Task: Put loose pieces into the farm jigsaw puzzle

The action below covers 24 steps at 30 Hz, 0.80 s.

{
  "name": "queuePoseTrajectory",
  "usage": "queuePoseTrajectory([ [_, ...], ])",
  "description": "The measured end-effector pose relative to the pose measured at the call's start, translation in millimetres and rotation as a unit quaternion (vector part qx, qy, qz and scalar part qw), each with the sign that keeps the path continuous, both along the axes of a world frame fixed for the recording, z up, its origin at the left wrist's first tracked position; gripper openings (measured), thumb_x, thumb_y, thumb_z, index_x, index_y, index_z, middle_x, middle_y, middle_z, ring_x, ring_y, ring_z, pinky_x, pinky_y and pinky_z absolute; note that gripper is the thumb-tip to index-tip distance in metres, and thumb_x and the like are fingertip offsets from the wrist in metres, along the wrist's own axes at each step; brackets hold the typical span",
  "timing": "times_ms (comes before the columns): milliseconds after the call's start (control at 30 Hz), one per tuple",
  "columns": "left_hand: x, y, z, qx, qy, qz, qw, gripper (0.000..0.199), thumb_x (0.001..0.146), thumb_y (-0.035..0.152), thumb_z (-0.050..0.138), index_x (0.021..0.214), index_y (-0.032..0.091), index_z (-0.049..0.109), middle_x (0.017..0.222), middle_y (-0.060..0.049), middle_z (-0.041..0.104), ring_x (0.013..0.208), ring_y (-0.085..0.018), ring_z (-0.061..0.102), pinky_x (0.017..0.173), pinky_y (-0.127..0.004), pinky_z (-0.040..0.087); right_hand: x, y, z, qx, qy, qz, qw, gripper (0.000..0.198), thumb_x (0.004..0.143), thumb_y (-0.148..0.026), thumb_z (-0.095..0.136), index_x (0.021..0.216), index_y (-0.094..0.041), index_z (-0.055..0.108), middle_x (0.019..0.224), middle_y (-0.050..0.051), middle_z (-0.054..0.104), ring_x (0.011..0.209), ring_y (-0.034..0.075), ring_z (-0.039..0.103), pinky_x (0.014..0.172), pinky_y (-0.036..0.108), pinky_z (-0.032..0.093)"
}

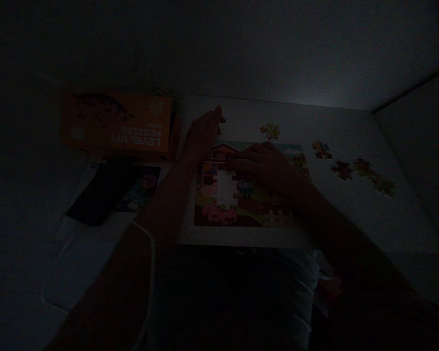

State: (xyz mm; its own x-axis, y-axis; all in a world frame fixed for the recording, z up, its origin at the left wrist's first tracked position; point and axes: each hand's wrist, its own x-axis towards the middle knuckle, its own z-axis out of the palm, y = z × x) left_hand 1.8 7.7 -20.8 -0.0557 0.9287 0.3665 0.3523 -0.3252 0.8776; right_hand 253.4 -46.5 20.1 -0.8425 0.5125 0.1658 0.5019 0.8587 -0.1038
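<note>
Forearms (168, 200) angle inward, right hand (263, 161) palm-down on the puzzle (256, 214).

Two hands (266, 163), one puzzle (256, 217), one orange box (120, 122), one black item (95, 200), one printed sheet (144, 187), one pale cord (153, 258) — plus five loose pieces (342, 170), though the gloom blurs that last count.

Your right hand (265, 163) hides part of the puzzle (254, 207); can't see underneath. Your 2 arms (164, 204) run out of frame. Black object (98, 195) covers part of printed sheet (144, 187). Round badge (77, 132): too small to read.
</note>
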Motion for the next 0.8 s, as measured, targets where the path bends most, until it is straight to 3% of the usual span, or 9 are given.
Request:
queuePoseTrajectory([
  [200, -0.2, -2.0, 1.2, -0.007, -0.014, -0.002, 1.0, 0.057, 0.125, 0.063, 0.045, 0.1, 0.023, 0.077, 0.083, -0.005, 0.068, 0.082, -0.022, 0.068, 0.081, -0.038, 0.046, -0.3, -4.3, -4.5, 0.073, 0.002, -0.008, 0.997, 0.03, 0.117, -0.025, 0.067, 0.141, -0.031, 0.084, 0.14, 0.006, 0.086, 0.118, 0.03, 0.074, 0.104, 0.048, 0.048],
  [633, 1.7, -7.3, 8.5, -0.03, 0.025, 0.003, 0.999, 0.056, 0.125, 0.063, 0.043, 0.101, 0.024, 0.075, 0.086, -0.006, 0.069, 0.087, -0.023, 0.069, 0.083, -0.038, 0.045, -4.6, -10.5, -10.0, 0.059, 0.027, -0.009, 0.998, 0.03, 0.12, -0.037, 0.065, 0.146, -0.032, 0.08, 0.152, 0.008, 0.08, 0.128, 0.034, 0.071, 0.11, 0.053, 0.051],
  [800, 2.0, -7.5, 8.2, -0.015, 0.009, -0.008, 1.0, 0.062, 0.125, 0.068, 0.041, 0.101, 0.023, 0.076, 0.085, -0.007, 0.069, 0.086, -0.024, 0.067, 0.084, -0.041, 0.045, -2.8, -7.7, -12.4, 0.036, 0.052, -0.037, 0.997, 0.032, 0.117, -0.042, 0.07, 0.145, -0.03, 0.079, 0.146, 0.01, 0.081, 0.127, 0.036, 0.071, 0.109, 0.054, 0.052],
])
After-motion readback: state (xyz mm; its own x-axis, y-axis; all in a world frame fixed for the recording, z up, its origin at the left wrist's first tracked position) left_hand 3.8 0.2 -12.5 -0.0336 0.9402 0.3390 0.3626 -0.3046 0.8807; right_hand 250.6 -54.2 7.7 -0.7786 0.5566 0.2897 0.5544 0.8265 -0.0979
